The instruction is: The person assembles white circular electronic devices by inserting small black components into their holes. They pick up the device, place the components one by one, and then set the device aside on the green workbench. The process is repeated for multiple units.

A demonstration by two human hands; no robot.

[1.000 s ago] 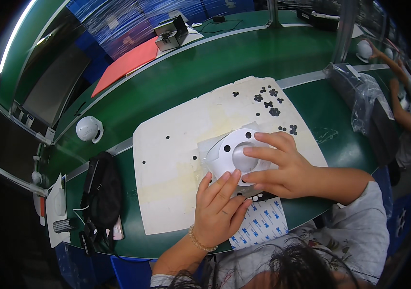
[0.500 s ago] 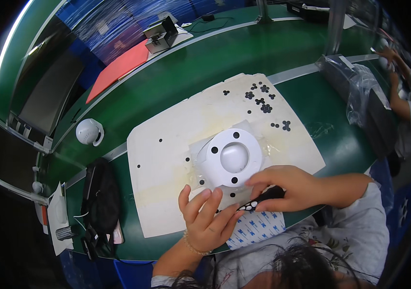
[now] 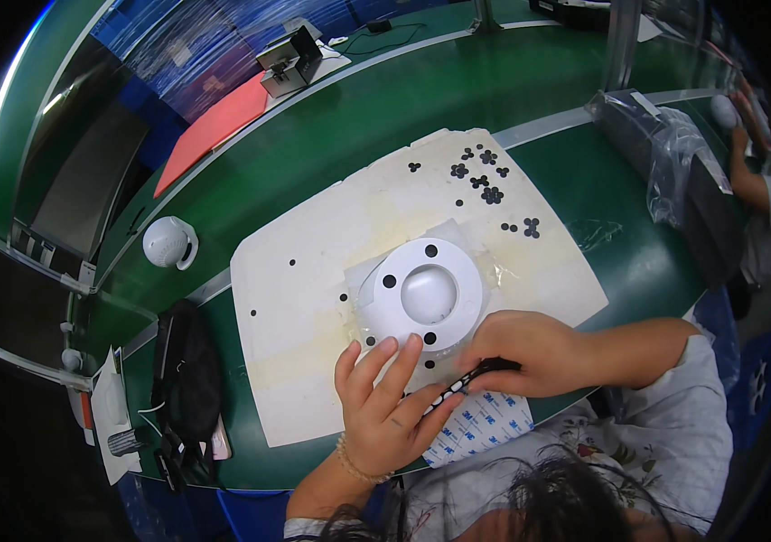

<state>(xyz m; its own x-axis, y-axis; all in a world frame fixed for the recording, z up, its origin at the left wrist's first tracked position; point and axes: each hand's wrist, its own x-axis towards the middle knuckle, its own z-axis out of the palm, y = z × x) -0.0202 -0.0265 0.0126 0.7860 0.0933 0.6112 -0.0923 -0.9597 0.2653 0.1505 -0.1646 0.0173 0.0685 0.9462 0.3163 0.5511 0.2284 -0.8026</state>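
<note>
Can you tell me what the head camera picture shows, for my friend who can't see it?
A person's left hand and right hand together hold a black strip of dots just in front of a round white dome part. The part sits on a white mat on a green table, with small black dots scattered at the mat's far corner.

Since a second ago the right hand [image 3: 534,354] has come off the round white plastic dome part [image 3: 428,294] and dropped to the near edge, now pinching a black dotted strip [image 3: 459,387] together with the left hand [image 3: 388,406], leaving the dome uncovered.
</note>
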